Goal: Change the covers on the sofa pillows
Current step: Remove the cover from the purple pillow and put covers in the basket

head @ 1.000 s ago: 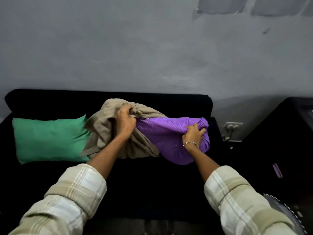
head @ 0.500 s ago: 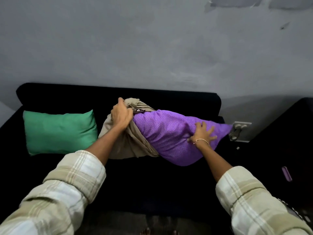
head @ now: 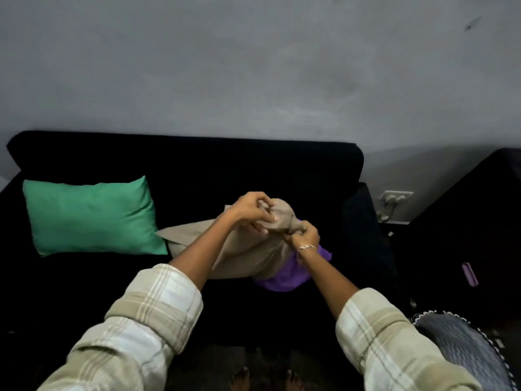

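The cover (head: 251,255), mid-frame on the sofa (head: 197,165), is gripped up top by the curled left hand (head: 249,211) and pinched just below by the right hand (head: 306,235). The purple pillow (head: 287,277) is seen poking out underneath, lower right.

Prob. home living rm: black sofa (head: 197,165), green pillow (head: 93,215), wall socket (head: 394,197).

Dim, flat indoor light leaves the black sofa (head: 197,170) nearly featureless (its seat swallowed in shadow), the wide lens bows the edges, and motion blur softens the hands and the whole frame.
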### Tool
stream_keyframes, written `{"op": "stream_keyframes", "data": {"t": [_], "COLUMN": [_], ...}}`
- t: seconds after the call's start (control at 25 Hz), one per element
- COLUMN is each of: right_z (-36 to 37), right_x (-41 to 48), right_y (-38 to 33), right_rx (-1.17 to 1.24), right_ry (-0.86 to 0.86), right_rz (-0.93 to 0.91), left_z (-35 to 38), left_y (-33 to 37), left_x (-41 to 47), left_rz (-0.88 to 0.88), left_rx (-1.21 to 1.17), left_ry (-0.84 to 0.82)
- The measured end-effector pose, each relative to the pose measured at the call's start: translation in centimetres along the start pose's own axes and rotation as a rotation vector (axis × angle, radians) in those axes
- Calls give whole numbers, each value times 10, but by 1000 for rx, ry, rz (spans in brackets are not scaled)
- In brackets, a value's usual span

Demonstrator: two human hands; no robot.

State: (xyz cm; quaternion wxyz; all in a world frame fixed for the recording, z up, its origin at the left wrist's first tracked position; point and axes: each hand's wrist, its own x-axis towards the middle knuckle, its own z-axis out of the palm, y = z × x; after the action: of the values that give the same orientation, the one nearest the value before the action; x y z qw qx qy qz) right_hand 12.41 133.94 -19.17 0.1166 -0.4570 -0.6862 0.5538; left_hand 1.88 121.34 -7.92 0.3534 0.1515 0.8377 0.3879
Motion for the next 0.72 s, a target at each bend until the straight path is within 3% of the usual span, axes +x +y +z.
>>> {"op": "stream_keyframes", "data": {"t": [0.08, 0.12, 0.16, 0.2, 0.32, 0.4, 0.44, 0.56, 0.64, 0.72], "right_z": [-18, -26, -31, -35, -41, -41, -43, -54, -54, -50], "right_x": [8, 13, 18, 22, 27, 21, 18, 8, -5, -11], "right_y": [18, 20, 18, 16, 13, 10, 8, -21, -38, -38], "right_rx": [53, 74, 83, 92, 148, 60, -67, -604, -963, -1201], "right_ry": [146, 199, 209, 187, 105, 24, -19, -284, -399, -409], "right_rz": [72, 88, 111, 135, 171, 20, -146, -640, -761, -760], "left_z": [-20, -28, -32, -30, -6, 8, 10, 5, -1, -1], "left_y": [-35, -59, -85, -115, -175, -191, -192, -155, -115, -75], "left_x": [-3, -4, -7, -8, -6, 1, 6, 21, 25, 23], "left_rz": [-4, -87, -211, -366, -759, -742, -665, -475, -398, -308], "left_rx": [83, 179, 198, 87, -595, -970, -1041, -935, -779, -639], "left_ry": [480, 700, 806, 794, 527, 356, 364, 584, 673, 724]}}
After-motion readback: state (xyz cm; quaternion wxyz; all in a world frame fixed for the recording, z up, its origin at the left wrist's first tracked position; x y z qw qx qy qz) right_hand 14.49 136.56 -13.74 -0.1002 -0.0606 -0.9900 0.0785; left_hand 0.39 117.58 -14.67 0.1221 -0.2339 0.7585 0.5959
